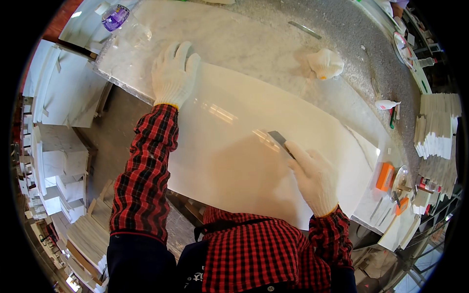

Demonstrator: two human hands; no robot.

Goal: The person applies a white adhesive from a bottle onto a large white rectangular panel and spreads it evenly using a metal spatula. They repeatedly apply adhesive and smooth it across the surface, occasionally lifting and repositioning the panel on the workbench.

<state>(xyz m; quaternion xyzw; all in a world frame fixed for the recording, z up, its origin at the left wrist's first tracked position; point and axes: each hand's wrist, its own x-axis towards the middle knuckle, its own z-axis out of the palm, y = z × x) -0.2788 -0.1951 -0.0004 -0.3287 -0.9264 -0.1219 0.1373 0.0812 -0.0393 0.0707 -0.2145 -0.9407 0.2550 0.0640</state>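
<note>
A large glossy white slab [229, 166] with a grey vein near its right end lies across the worktable in front of me. My left hand [174, 73], in a white knit glove, rests at the slab's far left corner with its fingers stretched out. Over the right half of the slab, my gloved right hand [312, 178] is closed around a flat dark metal scraper blade [277, 137]. The blade points up and to the left, low over the glossy surface. Whether its edge touches the slab I cannot tell.
A crumpled white glove [325, 63] and a metal strip [305, 30] lie on the dusty table beyond the slab. A clear bottle with a purple label [116, 18] lies far left. At right are a small white bottle [387, 104], an orange box [385, 176] and stacked tiles [436, 127].
</note>
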